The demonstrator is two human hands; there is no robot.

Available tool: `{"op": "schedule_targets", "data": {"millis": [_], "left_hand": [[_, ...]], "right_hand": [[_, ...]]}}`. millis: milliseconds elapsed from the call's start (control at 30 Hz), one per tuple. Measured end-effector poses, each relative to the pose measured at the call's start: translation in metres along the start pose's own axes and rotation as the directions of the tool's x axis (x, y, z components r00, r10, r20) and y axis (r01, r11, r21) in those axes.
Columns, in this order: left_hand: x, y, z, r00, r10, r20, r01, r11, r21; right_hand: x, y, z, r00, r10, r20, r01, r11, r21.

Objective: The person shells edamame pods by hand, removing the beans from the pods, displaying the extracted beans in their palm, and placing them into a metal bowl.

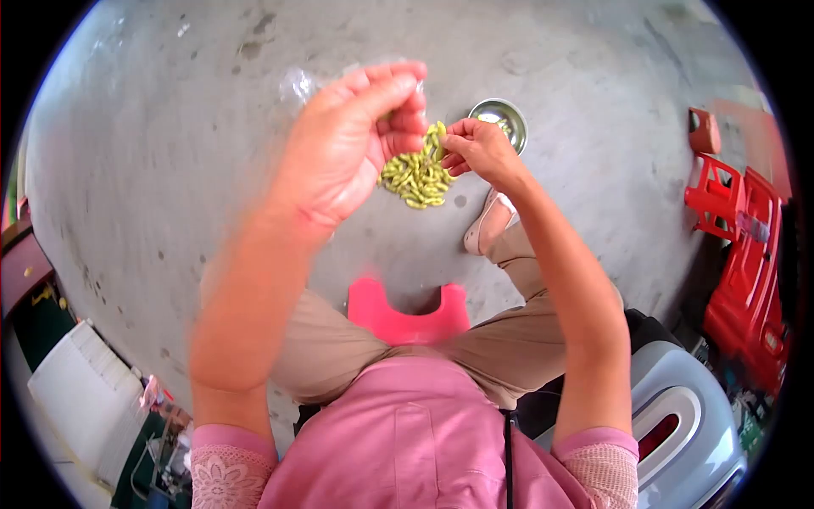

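Observation:
A pile of green soybean pods [415, 182] lies on the concrete floor in front of me. My right hand [485, 151] is beside the pile, thumb and fingers pinched on a soybean pod [440, 142] that points upward. Higher and closer to the camera, my left hand [360, 127] is raised with its fingers curled in and the thumb against them. Whatever it may hold is hidden. Just beyond my right hand stands a round metal bowl [519, 127] with some pale green pieces in it.
Clear plastic [297, 85] lies on the floor behind my left hand. A pink stool [381, 310] shows between my legs. Red plastic stools [716, 199] stand at the right, above a grey-blue rounded object [691, 382]. A white box [85, 390] is at lower left.

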State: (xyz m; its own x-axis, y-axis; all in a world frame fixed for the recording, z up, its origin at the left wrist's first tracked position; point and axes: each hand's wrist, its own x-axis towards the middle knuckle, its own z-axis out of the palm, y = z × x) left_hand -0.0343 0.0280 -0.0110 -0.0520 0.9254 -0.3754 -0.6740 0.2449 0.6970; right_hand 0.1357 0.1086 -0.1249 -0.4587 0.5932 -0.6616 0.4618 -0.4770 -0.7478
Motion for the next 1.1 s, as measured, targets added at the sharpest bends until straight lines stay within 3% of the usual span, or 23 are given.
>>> {"op": "schedule_targets", "data": {"millis": [133,367,400,500,667,767,833,1100], "left_hand": [[-0.003,-0.012,0.007,0.997,-0.076,0.002,0.076,0.997,0.034],[-0.012,-0.024,0.023,0.982,-0.181,0.047,0.162,0.949,0.272],[-0.013,-0.025,0.024,0.980,-0.190,0.053,0.168,0.945,0.279],[-0.014,-0.024,0.031,0.970,-0.236,0.055,0.204,0.920,0.336],[-0.008,-0.025,0.032,0.967,-0.245,0.071,0.218,0.938,0.270],[-0.010,-0.020,0.033,0.954,-0.281,0.108,0.252,0.942,0.220],[-0.012,-0.018,0.033,0.946,-0.298,0.127,0.271,0.943,0.193],[-0.012,-0.017,0.026,0.937,-0.326,0.124,0.299,0.934,0.193]], "right_hand": [[-0.086,-0.074,-0.010,0.991,-0.129,0.032,0.121,0.976,0.180],[-0.115,-0.065,-0.002,0.960,-0.274,-0.063,0.269,0.832,0.485],[-0.119,-0.073,-0.001,0.951,-0.302,-0.068,0.303,0.863,0.403],[-0.113,-0.078,-0.007,0.946,-0.310,-0.099,0.323,0.864,0.387],[-0.108,-0.077,-0.012,0.953,-0.289,-0.094,0.299,0.835,0.463],[-0.112,-0.078,-0.020,0.975,-0.221,0.030,0.167,0.811,0.561],[-0.113,-0.076,-0.023,0.963,-0.242,0.116,0.149,0.843,0.516],[-0.117,-0.074,-0.015,0.950,-0.292,0.111,0.224,0.884,0.410]]}}
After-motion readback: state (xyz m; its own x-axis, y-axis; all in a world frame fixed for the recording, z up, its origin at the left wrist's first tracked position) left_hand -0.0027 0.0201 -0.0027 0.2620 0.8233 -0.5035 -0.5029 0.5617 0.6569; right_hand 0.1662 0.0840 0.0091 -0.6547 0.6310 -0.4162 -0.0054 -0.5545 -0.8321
